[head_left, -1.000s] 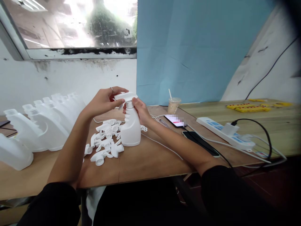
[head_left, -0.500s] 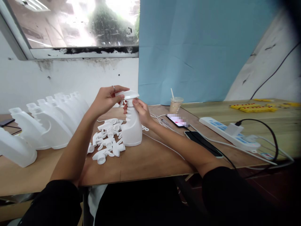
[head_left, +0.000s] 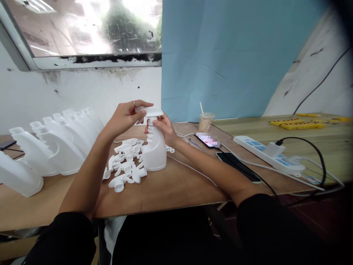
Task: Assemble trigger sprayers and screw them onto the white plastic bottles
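Observation:
A white plastic spray bottle [head_left: 154,154] stands upright on the brown table in front of me. On its neck sits a white trigger spray head [head_left: 151,111]. My left hand [head_left: 128,115] is closed on the back of this head, thumb on the near side and fingers over the top. Wrapped round the collar and neck is my right hand [head_left: 165,128], its thumb on the near side. Its other fingers are partly hidden behind the bottle. Left of the bottle's base lies a pile of loose white trigger spray heads [head_left: 125,163].
Several open white bottles [head_left: 66,147] stand in a group at the left. To the right are a drink cup [head_left: 206,121], a lit phone [head_left: 206,140], a dark phone [head_left: 237,167] and a power strip [head_left: 267,156] with cables. Yellow pieces [head_left: 299,123] lie farther right.
My right hand's fingers have shifted slightly around the collar and neck. My left hand keeps its hold on the spray head, and the bottle stays in place.

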Action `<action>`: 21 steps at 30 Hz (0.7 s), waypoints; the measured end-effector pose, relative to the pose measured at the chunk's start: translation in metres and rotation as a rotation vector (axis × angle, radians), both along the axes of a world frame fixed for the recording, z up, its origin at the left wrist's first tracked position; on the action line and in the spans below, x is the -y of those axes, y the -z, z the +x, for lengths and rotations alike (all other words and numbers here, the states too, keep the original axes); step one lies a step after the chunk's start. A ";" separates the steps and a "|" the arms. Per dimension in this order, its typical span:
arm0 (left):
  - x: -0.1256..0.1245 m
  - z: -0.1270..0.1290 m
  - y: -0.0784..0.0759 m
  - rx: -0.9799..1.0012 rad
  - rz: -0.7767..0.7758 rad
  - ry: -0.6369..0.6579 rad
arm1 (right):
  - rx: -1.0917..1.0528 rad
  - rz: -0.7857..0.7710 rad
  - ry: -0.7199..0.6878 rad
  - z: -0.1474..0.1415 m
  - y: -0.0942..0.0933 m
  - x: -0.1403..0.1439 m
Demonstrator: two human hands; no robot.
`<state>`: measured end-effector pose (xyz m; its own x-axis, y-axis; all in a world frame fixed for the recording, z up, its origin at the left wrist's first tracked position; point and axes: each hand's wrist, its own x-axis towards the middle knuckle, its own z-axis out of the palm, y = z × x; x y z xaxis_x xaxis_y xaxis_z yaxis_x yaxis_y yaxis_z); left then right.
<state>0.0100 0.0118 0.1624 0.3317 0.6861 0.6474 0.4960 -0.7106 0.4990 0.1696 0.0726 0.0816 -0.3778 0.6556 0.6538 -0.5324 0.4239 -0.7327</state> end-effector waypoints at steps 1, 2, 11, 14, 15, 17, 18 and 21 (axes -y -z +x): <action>0.000 -0.001 0.000 0.000 -0.006 0.004 | 0.003 0.009 0.014 0.000 0.000 0.000; -0.001 -0.001 0.000 0.000 -0.012 0.012 | 0.006 0.017 0.023 0.000 -0.001 0.000; -0.003 -0.002 -0.001 0.010 -0.056 0.067 | 0.018 0.050 0.021 0.001 -0.004 0.006; -0.003 -0.002 0.000 0.011 -0.060 0.069 | 0.020 0.050 0.033 0.000 -0.005 0.008; -0.003 -0.002 0.000 0.012 -0.060 0.068 | 0.028 0.053 0.056 0.000 -0.006 0.008; -0.004 -0.002 0.000 0.009 -0.064 0.072 | 0.033 0.060 0.069 0.000 -0.006 0.009; -0.004 -0.002 0.000 0.008 -0.067 0.077 | 0.029 0.057 0.047 0.000 -0.007 0.009; -0.004 -0.002 0.000 0.010 -0.065 0.090 | 0.015 0.059 -0.004 0.001 -0.006 0.007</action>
